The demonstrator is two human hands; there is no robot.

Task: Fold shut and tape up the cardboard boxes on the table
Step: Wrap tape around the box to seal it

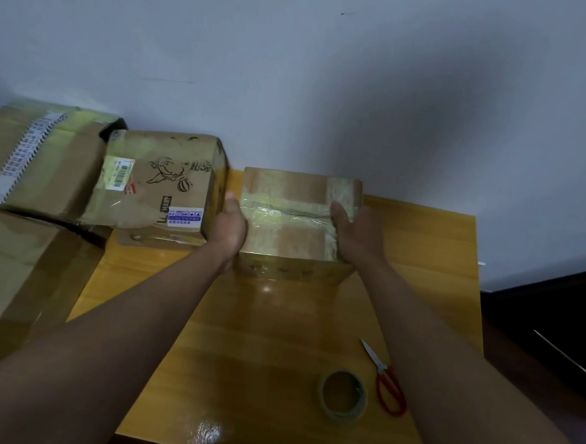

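A small closed cardboard box [296, 200] with clear tape across its top seam sits at the far middle of the yellow table [268, 348]. My left hand [230, 227] presses flat against its left side, thumb up at the top edge. On the box's right side lies my right hand [354, 235], thumb on the taped top. A roll of clear tape [343, 397] lies near the front right of the table, with red-handled scissors [388, 383] just right of it.
Left of the held box stands a printed carton with labels [158, 183], nearly touching my left hand. Further left are a carton with a long white label strip [33, 157] and a big plain carton [0, 281]. A wall rises right behind; dark furniture [567, 322] is at right.
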